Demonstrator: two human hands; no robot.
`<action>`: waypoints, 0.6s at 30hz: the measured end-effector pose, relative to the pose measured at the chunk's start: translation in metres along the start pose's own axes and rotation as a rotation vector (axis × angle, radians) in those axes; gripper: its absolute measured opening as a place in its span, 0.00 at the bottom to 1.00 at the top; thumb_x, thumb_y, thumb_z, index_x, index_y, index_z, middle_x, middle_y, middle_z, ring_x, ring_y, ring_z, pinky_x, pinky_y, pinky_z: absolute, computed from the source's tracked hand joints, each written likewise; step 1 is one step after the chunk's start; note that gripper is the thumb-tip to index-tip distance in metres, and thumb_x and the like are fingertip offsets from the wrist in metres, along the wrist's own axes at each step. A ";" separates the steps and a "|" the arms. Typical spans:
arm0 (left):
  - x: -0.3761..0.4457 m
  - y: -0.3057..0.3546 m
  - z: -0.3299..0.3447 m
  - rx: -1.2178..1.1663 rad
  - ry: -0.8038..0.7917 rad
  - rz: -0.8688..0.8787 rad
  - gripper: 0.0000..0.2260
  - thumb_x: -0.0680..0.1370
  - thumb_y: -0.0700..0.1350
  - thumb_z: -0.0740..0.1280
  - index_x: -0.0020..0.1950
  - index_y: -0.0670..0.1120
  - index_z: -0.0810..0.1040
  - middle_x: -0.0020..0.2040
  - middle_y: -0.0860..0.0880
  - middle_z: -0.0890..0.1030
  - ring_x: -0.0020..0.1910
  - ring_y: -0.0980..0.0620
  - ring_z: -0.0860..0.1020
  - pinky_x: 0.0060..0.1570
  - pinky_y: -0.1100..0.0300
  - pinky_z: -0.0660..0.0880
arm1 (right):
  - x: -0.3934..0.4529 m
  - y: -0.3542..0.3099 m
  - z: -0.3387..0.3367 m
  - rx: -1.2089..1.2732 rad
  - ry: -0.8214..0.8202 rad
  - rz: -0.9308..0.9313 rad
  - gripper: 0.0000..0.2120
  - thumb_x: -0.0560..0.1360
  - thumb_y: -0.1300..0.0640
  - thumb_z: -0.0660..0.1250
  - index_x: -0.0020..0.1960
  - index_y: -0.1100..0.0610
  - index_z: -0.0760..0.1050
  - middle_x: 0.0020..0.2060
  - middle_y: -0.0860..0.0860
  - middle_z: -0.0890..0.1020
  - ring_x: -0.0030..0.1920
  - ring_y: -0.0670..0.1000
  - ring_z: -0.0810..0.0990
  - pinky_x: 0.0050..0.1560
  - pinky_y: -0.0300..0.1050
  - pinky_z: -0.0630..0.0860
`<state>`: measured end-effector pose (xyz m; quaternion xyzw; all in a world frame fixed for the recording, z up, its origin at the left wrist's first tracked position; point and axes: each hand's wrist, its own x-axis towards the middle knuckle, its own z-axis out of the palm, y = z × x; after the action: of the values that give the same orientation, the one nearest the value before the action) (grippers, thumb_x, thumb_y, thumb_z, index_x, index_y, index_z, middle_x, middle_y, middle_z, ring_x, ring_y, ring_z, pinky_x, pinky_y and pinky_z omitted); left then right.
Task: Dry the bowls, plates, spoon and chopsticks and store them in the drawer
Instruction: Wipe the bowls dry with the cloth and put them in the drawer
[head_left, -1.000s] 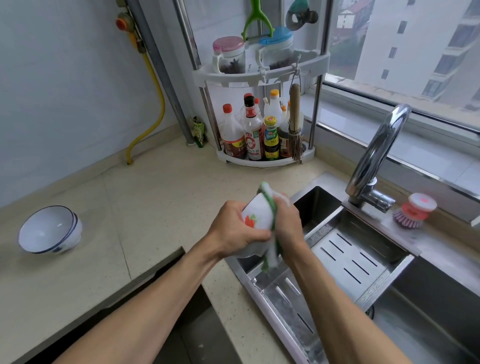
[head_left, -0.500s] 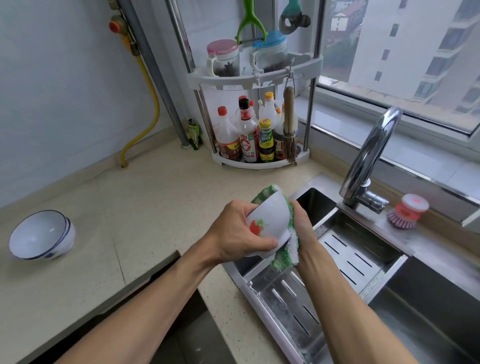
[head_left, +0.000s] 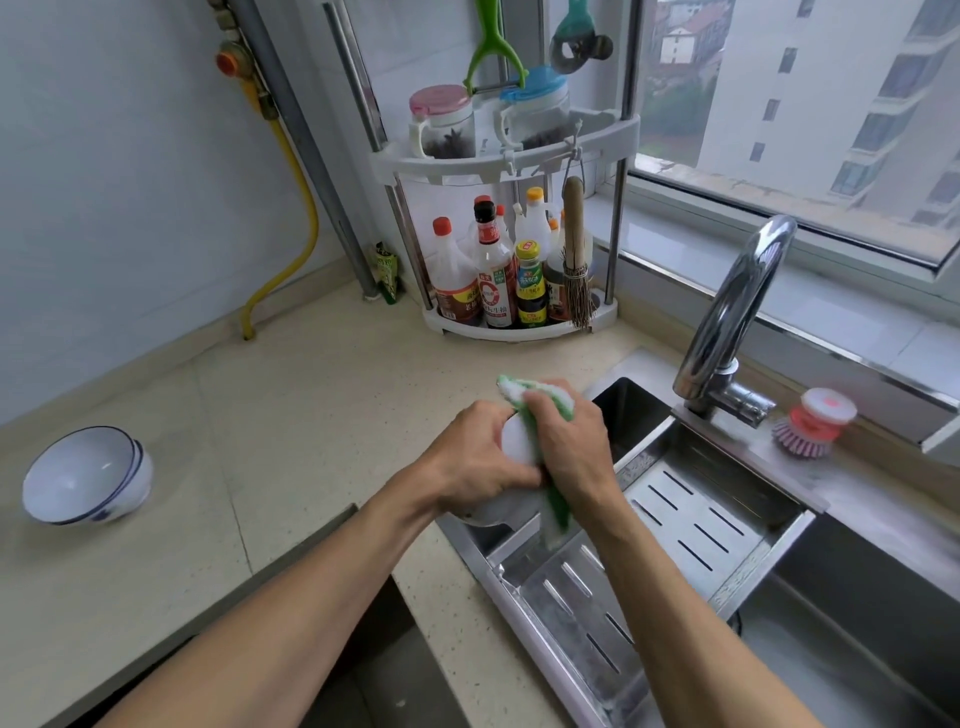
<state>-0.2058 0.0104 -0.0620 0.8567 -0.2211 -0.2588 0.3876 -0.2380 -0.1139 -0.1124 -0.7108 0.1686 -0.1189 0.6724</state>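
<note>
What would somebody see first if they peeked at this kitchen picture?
First, the two hands in the middle: the left hand holds a white bowl over the sink's edge while the right hand rubs it with a green and white cloth. Next, the tall shiny tap on the right, with a pink brush beside it. Far left on the counter, blue-rimmed bowls lie tilted.

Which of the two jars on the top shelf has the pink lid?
The left jar, nearer the wall, has the pink lid. The right jar beside it, nearer the window, has a blue lid. Both hold dark spices.
</note>
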 end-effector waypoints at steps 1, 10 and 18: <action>-0.002 0.001 0.000 0.008 0.000 0.006 0.12 0.69 0.38 0.78 0.50 0.40 0.81 0.46 0.43 0.84 0.42 0.45 0.85 0.43 0.47 0.83 | 0.005 -0.001 -0.002 0.039 0.001 0.083 0.10 0.77 0.47 0.63 0.47 0.51 0.80 0.41 0.55 0.83 0.40 0.54 0.81 0.41 0.50 0.77; -0.015 -0.003 0.000 -0.122 0.073 0.055 0.12 0.69 0.36 0.78 0.50 0.39 0.82 0.47 0.43 0.84 0.44 0.44 0.84 0.42 0.50 0.83 | -0.003 0.006 0.001 0.430 -0.085 0.369 0.17 0.77 0.45 0.65 0.52 0.59 0.78 0.44 0.60 0.82 0.41 0.58 0.82 0.40 0.51 0.80; -0.017 0.005 -0.007 -0.148 0.060 0.034 0.15 0.68 0.36 0.79 0.50 0.47 0.81 0.48 0.47 0.83 0.46 0.48 0.83 0.43 0.52 0.83 | -0.003 -0.003 -0.007 0.790 -0.214 0.558 0.19 0.77 0.45 0.64 0.46 0.62 0.77 0.38 0.61 0.81 0.35 0.59 0.82 0.34 0.47 0.80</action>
<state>-0.2153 0.0207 -0.0497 0.8292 -0.2039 -0.2419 0.4608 -0.2433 -0.1189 -0.1088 -0.3377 0.2246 0.0846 0.9101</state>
